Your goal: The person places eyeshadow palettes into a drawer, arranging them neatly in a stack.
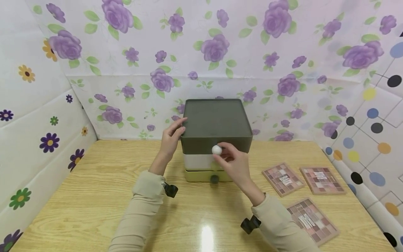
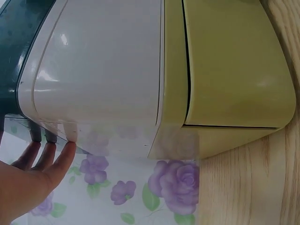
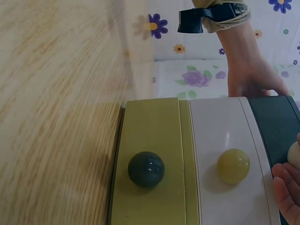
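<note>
A three-tier drawer box point(image 1: 217, 117) stands at the back of the table, with a dark green top tier point(image 1: 196, 145). Below come a white drawer point(image 1: 197, 162) and a yellow-green drawer point(image 1: 198, 176). My right hand point(image 1: 235, 163) pinches the white round knob point(image 1: 217, 150) of the top drawer between thumb and fingers. My left hand point(image 1: 169, 140) touches the box's upper left side with extended fingers. In the right wrist view, a yellow knob point(image 3: 233, 166) is on the white drawer and a dark green knob point(image 3: 146, 169) on the lowest. All drawer fronts look closed.
Three makeup palettes lie right of the box: one nearest it point(image 1: 283, 179), one at far right point(image 1: 322, 180), one in front point(image 1: 313, 222), partly behind the right sleeve. A flowered cloth wall point(image 1: 163, 42) rises behind the wooden table point(image 1: 94, 196).
</note>
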Action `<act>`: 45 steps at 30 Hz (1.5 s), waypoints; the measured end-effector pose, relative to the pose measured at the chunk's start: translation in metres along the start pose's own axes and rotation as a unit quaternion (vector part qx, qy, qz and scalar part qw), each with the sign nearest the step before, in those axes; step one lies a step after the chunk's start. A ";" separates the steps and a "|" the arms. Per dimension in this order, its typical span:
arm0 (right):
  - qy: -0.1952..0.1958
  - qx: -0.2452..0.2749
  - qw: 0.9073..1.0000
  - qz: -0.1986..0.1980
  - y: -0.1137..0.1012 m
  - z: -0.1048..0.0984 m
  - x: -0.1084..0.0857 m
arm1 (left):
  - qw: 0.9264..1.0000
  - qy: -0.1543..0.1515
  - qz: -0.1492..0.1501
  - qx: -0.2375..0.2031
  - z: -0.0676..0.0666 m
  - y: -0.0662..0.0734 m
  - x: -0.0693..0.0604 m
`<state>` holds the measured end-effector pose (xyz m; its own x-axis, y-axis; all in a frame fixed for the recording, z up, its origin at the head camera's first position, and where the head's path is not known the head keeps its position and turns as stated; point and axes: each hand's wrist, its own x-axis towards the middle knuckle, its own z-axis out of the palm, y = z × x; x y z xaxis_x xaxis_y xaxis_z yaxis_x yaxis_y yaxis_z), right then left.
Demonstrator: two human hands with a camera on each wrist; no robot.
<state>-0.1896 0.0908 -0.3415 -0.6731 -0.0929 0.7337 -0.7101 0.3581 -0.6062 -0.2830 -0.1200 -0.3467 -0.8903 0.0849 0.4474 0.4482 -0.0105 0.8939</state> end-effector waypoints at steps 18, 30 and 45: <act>0.019 -0.027 0.999 -0.039 -0.003 -0.003 -0.007 | 1.000 -0.002 0.018 -0.011 0.003 0.000 0.001; 0.011 -0.014 0.999 -0.043 0.019 -0.004 -0.025 | 0.999 0.002 0.022 -0.025 0.006 0.001 0.000; 0.007 -0.022 0.997 -0.070 -0.020 -0.011 -0.031 | 0.999 0.017 0.012 -0.030 0.005 -0.003 -0.003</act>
<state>-0.1520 0.0966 -0.3485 -0.5645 -0.1326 0.8147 -0.7872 0.3833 -0.4831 -0.2812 -0.1156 -0.3508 -0.8821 0.0506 0.4683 0.4645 -0.0715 0.8827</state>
